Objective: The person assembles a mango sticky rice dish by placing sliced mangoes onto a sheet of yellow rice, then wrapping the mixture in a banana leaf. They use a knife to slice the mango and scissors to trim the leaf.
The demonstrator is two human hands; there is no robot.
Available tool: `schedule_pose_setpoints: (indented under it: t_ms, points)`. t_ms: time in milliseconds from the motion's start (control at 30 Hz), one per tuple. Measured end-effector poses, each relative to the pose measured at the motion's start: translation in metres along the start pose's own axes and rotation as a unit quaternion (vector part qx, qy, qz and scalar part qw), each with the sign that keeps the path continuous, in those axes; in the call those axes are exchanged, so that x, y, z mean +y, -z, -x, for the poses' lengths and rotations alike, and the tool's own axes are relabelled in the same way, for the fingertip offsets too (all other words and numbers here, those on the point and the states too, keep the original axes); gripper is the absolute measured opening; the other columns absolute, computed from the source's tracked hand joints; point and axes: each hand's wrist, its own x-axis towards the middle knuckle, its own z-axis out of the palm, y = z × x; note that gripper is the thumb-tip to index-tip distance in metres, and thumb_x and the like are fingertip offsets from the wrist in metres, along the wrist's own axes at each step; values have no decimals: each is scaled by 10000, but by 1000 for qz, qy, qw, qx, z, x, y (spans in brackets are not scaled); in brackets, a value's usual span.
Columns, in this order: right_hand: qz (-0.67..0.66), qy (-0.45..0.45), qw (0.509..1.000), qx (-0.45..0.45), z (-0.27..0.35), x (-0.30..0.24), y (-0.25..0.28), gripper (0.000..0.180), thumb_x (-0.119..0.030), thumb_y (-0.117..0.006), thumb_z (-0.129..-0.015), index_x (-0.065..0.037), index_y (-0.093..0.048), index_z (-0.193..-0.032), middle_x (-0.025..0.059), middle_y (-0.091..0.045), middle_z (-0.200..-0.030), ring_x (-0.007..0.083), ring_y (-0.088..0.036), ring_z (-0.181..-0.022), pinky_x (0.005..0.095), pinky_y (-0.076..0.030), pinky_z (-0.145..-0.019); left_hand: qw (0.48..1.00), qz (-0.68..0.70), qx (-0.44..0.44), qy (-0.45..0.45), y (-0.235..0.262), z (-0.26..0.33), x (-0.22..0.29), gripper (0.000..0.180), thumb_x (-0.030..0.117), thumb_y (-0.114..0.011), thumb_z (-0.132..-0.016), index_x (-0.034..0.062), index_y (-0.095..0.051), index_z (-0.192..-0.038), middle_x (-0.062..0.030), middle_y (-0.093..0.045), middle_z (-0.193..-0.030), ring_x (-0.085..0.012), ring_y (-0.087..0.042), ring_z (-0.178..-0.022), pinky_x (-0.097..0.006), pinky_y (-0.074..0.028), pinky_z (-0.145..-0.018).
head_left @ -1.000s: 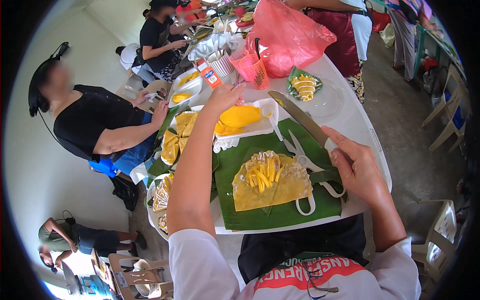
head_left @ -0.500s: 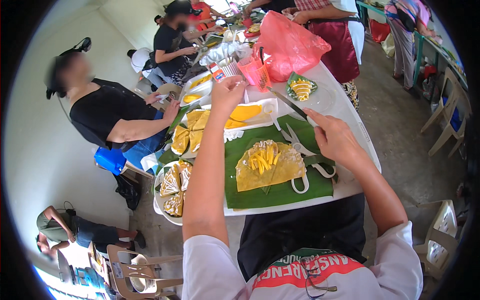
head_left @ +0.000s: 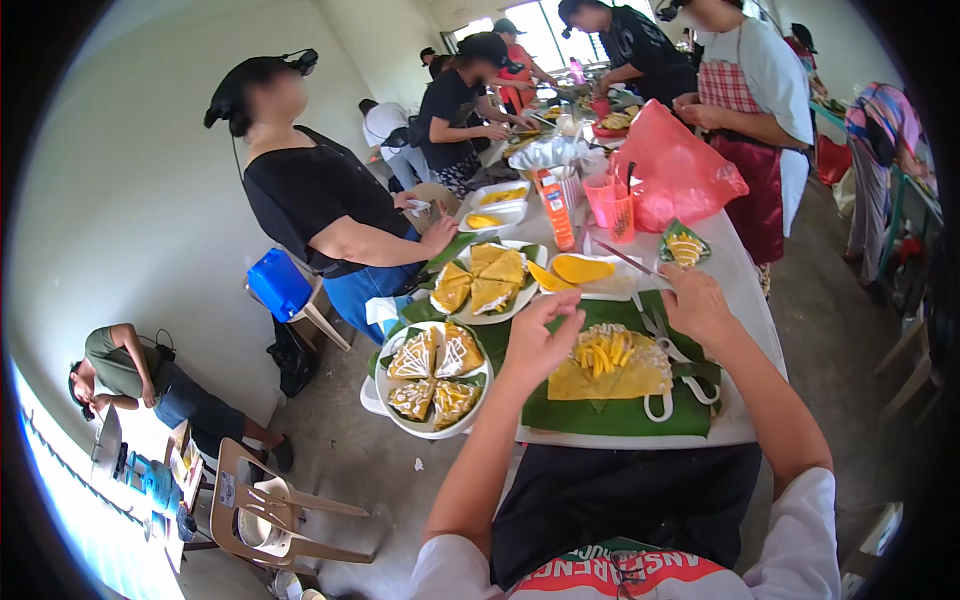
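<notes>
Watching from afar, I see the right hand [head_left: 697, 305] gripping the knife [head_left: 628, 259], blade slanting leftward; the left hand [head_left: 540, 332] hovers loosely curled beside the crepe [head_left: 625, 380].

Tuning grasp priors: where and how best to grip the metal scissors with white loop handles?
Probably take the scissors by the white loop handles, coming from the wearer's near side: they face the wearer, while the blades point away. They lie on the broad green leaf, so reach slightly from above. The right hand, holding a long metal knife, is close to the blades.
</notes>
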Motion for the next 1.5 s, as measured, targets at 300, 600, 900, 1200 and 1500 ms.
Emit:
schedule_pose_setpoints:
  t_ms: [300, 600, 900, 1200, 1500]
  points:
    - [80, -8, 996, -46, -39, 0, -26, 317, -137, -664, -817, -60, -616, -1121, 225, -608, -1025, 395, -618, -975, 482, -501, -852, 997, -40, 29, -59, 2, -3, -9, 302, 35, -705, -822, 9, -674, -1122, -144, -706, -1036, -225, -683, -953, -316, -522, -863]
    - [65, -6, 995, -74, -39, -5, -40, 341, -89, -618, -810, -52, -626, -1149, 222, -597, -1040, 385, -607, -1016, 466, -494, -878, 995, -41, 38, -79, 7, 0, -5, 263, 28, -683, -836, -9, -661, -1096, -180, -692, -1060, -319, -676, -990, -365, -516, -883]
    - [60, 18, 991, -121, -51, -15, -28, 325, -101, -606, -811, -40, -647, -1128, 206, -648, -982, 376, -619, -990, 468, -487, -882, 993, -84, 14, -81, 6, 6, 4, 294, -7, -655, -845, -28, -655, -1139, -154, -698, -1099, -237, -658, -1039, -337, -479, -942]
    - [12, -4, 996, 85, -55, 19, 20, 197, -85, -649, -866, -51, -698, -1054, 140, -698, -943, 256, -681, -804, 346, -541, -742, 993, -98, 28, -58, 6, 8, 0, 313, -14, -679, -821, 0, -670, -1134, -173, -686, -1109, -296, -666, -1024, -366, -500, -920]
    - [-68, -66, 986, 139, 23, 47, 42, 109, 1, -642, -831, -27, -696, -921, 105, -669, -850, 216, -649, -732, 298, -520, -636, 994, -88, 46, -41, 5, 11, -8, 284, -41, -599, -891, -37, -638, -1172, -135, -681, -1142, -192, -642, -1052, -305, -470, -952]
